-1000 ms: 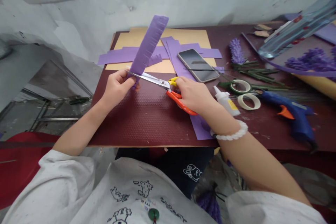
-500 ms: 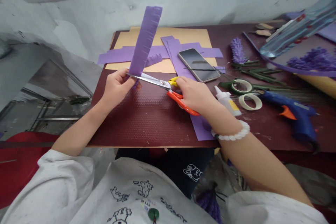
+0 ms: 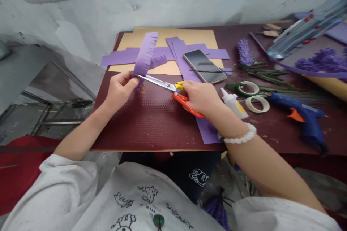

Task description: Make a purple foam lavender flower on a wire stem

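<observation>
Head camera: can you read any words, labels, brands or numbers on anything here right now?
Nothing can be quoted.
White glue bottle: yellow label, too small to read.
White shirt: tiny letters among the drawings, too blurred to read.
Clear plastic tube: red markings, too blurred to read.

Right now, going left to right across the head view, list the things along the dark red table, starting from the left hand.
left hand, steel scissor blades, right hand, white glue bottle, pale tape roll, blue hot glue gun
</observation>
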A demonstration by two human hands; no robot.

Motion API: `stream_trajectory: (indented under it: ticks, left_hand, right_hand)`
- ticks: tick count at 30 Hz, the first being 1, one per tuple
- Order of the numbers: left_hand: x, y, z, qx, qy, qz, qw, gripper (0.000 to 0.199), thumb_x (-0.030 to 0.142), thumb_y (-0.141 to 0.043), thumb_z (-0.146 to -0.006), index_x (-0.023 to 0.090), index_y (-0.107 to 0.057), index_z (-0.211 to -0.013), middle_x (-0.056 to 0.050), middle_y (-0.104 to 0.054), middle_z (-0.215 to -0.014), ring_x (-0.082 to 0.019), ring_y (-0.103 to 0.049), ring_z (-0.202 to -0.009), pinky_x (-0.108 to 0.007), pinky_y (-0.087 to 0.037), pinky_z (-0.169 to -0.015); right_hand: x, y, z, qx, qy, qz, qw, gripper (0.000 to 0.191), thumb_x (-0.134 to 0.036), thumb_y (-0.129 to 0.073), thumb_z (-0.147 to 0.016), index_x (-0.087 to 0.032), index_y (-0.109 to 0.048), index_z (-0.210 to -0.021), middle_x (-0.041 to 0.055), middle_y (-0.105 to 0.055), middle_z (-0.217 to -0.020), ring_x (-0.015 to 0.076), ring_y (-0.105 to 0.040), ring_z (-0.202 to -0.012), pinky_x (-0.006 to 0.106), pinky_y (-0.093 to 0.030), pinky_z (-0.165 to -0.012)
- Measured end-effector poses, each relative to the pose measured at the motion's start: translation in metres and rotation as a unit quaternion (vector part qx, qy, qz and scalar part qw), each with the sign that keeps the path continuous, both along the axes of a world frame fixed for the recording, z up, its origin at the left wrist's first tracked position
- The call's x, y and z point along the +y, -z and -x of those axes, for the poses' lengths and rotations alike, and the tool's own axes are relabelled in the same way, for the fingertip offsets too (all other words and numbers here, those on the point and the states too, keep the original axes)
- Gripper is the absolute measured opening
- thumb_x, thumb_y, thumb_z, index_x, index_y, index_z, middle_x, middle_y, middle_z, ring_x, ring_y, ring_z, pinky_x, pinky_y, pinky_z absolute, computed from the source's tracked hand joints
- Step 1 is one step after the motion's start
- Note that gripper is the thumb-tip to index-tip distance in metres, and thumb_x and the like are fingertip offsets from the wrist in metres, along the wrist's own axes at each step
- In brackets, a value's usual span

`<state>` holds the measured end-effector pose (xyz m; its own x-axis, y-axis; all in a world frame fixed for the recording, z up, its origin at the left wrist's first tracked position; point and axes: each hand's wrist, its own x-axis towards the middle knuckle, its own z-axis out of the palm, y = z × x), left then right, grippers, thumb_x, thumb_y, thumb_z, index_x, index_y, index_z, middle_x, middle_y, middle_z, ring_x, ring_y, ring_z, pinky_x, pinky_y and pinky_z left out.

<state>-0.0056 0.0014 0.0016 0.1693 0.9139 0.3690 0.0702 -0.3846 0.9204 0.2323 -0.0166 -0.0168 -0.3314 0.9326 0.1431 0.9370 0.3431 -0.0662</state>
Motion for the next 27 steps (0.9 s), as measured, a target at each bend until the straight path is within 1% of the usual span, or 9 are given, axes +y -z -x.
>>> stream_trajectory:
  ticks: [2, 4, 7, 11, 15, 20, 24, 27]
  left_hand:
    - [0.002, 0.002, 0.002, -0.012, 0.009, -0.007, 1.0, 0.01, 0.021, -0.063, -0.079, 0.015, -0.063, -0.072, 0.001, -0.064, -0.059, -0.011, -0.06, -0.052, -0.025, -0.051, -0.058]
    - [0.004, 0.004, 0.003, -0.02, 0.011, -0.013, 1.0, 0.01, 0.023, -0.063, -0.08, 0.015, -0.064, -0.075, 0.001, -0.063, -0.058, -0.011, -0.06, -0.052, -0.026, -0.05, -0.058]
    - [0.005, 0.004, 0.004, -0.033, 0.0, -0.019, 0.999, 0.014, 0.029, -0.064, -0.081, 0.015, -0.065, -0.079, 0.0, -0.064, -0.061, -0.012, -0.062, -0.054, -0.028, -0.052, -0.06]
    - [0.006, 0.004, 0.004, -0.045, 0.003, -0.016, 0.999, 0.017, 0.033, -0.063, -0.082, 0.016, -0.063, -0.082, -0.001, -0.065, -0.064, -0.015, -0.065, -0.059, -0.03, -0.054, -0.064]
    - [0.007, 0.004, 0.004, -0.043, 0.019, -0.013, 0.999, 0.016, 0.031, -0.062, -0.083, 0.016, -0.063, -0.084, -0.001, -0.066, -0.064, -0.015, -0.066, -0.06, -0.031, -0.054, -0.066]
    - [0.002, 0.002, 0.004, -0.024, 0.011, -0.004, 1.0, 0.016, 0.031, -0.063, -0.082, 0.015, -0.065, -0.081, -0.002, -0.068, -0.063, -0.015, -0.065, -0.058, -0.031, -0.054, -0.064]
    - [-0.001, -0.001, 0.003, 0.008, -0.001, 0.015, 1.0, 0.02, 0.033, -0.064, -0.082, 0.014, -0.067, -0.077, -0.003, -0.069, -0.063, -0.015, -0.065, -0.058, -0.029, -0.054, -0.063]
    - [-0.001, -0.001, 0.003, 0.005, 0.007, 0.009, 1.0, 0.021, 0.034, -0.064, -0.082, 0.014, -0.066, -0.077, -0.004, -0.07, -0.064, -0.016, -0.067, -0.061, -0.029, -0.055, -0.065]
  right_hand:
    - [0.001, 0.003, -0.002, 0.03, -0.021, -0.013, 0.999, 0.046, -0.048, -0.038, -0.091, -0.012, -0.06, -0.109, 0.0147, -0.066, -0.109, 0.0268, -0.062, -0.093, 0.032, -0.039, -0.064]
    - [0.002, 0.005, -0.004, 0.052, -0.033, -0.02, 0.998, 0.047, -0.049, -0.039, -0.091, -0.011, -0.057, -0.111, 0.0159, -0.064, -0.114, 0.0275, -0.06, -0.099, 0.033, -0.042, -0.071]
    - [0.005, 0.006, -0.009, 0.062, -0.038, -0.019, 0.997, 0.046, -0.05, -0.04, -0.09, -0.012, -0.057, -0.109, 0.0161, -0.063, -0.115, 0.0282, -0.059, -0.101, 0.035, -0.044, -0.074]
    - [0.007, 0.004, -0.014, 0.058, -0.034, -0.026, 0.997, 0.043, -0.05, -0.042, -0.089, -0.013, -0.057, -0.106, 0.0157, -0.064, -0.113, 0.0295, -0.058, -0.101, 0.036, -0.044, -0.071]
    - [0.007, 0.001, -0.014, 0.053, -0.028, -0.025, 0.998, 0.041, -0.049, -0.044, -0.088, -0.014, -0.058, -0.102, 0.0143, -0.064, -0.112, 0.0286, -0.06, -0.098, 0.033, -0.041, -0.066]
    - [0.004, -0.003, -0.014, 0.046, -0.023, -0.004, 0.999, 0.04, -0.048, -0.04, -0.09, -0.014, -0.059, -0.102, 0.0121, -0.066, -0.103, 0.0256, -0.062, -0.086, 0.031, -0.035, -0.06]
    - [0.003, -0.004, -0.015, 0.046, -0.031, 0.006, 0.998, 0.038, -0.046, -0.041, -0.09, -0.015, -0.06, -0.101, 0.01, -0.066, -0.1, 0.024, -0.062, -0.083, 0.03, -0.033, -0.059]
    - [0.003, -0.003, -0.015, 0.049, -0.039, 0.004, 0.998, 0.037, -0.046, -0.042, -0.089, -0.015, -0.06, -0.098, 0.0097, -0.067, -0.098, 0.0234, -0.062, -0.081, 0.03, -0.032, -0.059]
